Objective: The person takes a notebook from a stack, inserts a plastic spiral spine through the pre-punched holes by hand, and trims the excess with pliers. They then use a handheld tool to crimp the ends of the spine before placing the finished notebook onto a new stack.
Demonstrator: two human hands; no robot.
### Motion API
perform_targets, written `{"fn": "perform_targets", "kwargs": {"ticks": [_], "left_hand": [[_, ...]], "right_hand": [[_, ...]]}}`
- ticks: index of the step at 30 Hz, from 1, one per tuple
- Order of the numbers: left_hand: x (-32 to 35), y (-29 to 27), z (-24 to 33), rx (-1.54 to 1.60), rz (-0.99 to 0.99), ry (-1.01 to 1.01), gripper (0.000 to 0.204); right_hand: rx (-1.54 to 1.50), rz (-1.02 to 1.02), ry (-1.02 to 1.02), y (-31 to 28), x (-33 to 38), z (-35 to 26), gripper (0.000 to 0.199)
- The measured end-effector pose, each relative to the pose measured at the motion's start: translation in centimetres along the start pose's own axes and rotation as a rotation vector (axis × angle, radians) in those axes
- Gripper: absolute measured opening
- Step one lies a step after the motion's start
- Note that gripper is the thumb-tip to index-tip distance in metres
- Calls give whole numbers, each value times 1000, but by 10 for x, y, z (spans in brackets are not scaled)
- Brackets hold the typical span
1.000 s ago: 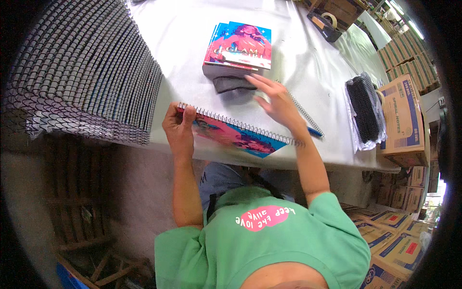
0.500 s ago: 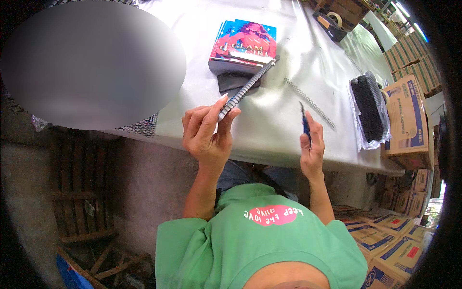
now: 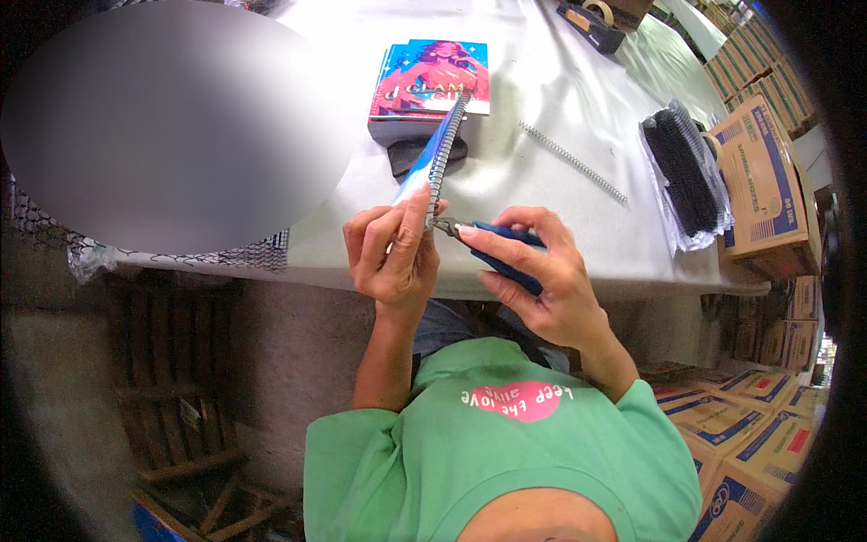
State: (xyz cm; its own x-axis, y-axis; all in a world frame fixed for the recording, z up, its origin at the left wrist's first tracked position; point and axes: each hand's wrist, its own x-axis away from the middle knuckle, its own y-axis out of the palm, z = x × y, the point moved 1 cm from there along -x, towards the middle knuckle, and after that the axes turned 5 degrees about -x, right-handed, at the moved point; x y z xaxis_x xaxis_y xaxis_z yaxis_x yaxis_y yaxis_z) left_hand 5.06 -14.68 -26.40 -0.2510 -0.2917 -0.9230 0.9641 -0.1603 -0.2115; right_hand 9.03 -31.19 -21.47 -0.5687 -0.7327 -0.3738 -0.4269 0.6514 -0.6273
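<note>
My left hand [image 3: 393, 248] pinches a spiral notebook [image 3: 424, 164] near the bottom end of its spine, holding it upright on edge above the table. A dark wire coil [image 3: 440, 167] runs along that spine. In my right hand [image 3: 555, 280] are blue-handled pliers [image 3: 508, 271], with their jaws at the coil's near end, beside my left fingertips. Whether the jaws grip the wire is too small to tell. Beyond the notebook stands a stack of notebooks [image 3: 442, 77] with blue and pink covers, next to a black object [image 3: 404, 161].
A loose coil [image 3: 573, 163] lies on the white-covered table [image 3: 542, 262]. To the right are a plastic-wrapped pack of black coils [image 3: 684, 176] and a cardboard box [image 3: 763, 185]. A tape dispenser [image 3: 591, 29] sits far back. A wooden chair [image 3: 181, 397] stands lower left. A grey blur covers the upper left.
My right hand has brought the pliers left to the end of the notebook's coil. The notebook has been turned more upright, showing its blue cover.
</note>
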Motion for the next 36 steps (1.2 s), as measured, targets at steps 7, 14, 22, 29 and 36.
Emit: {"fn": "perform_targets", "kwargs": {"ticks": [7, 14, 22, 29, 36], "left_hand": [[6, 0, 1, 53, -1, -16, 32], [3, -2, -25, 518, 155, -658, 46], [-26, -30, -26, 691, 270, -773, 28], [-76, -78, -1, 1115, 283, -510, 22], [-178, -150, -6, 616, 287, -65, 28]], "right_hand": [[-1581, -338, 670, 6, 7, 19, 46], [48, -5, 235, 7, 30, 61, 45], [696, 176, 388, 13, 55, 135, 50], [-1173, 337, 34, 26, -65, 80, 84], [-1299, 351, -259, -26, -188, -37, 54]]}}
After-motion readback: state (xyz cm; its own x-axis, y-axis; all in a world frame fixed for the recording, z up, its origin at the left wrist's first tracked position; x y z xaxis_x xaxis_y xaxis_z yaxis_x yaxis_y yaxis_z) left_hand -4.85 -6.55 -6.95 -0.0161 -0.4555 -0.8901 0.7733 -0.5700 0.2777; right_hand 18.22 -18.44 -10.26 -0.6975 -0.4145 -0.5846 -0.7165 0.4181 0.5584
